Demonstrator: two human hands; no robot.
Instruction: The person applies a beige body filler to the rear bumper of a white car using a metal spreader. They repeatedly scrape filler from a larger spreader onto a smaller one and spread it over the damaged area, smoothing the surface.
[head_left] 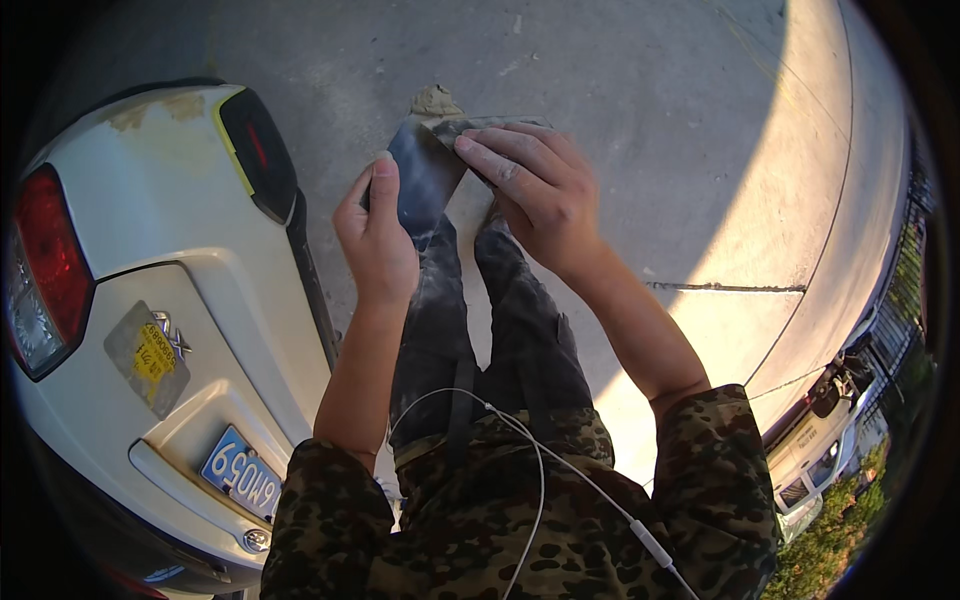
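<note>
My left hand point(380, 230) grips a dark, smooth flat plate point(425, 180) by its left side, thumb on its face. A lump of beige paste point(435, 100) shows at the plate's far end. My right hand point(540, 195) holds a second flat, smudged blade point(465, 128) across the plate's top right, with fingertips pressed on it and whitish residue on the fingers. Whether the two pieces touch along their whole overlap is hidden by the fingers.
A white car's rear point(230, 290), with a discoloured patch point(150, 112) near its top corner, stands close on my left. Concrete ground point(680, 150) lies ahead, partly sunlit. Other vehicles point(820, 450), a fence and plants are at the far right. A white cable point(540, 470) hangs over my front.
</note>
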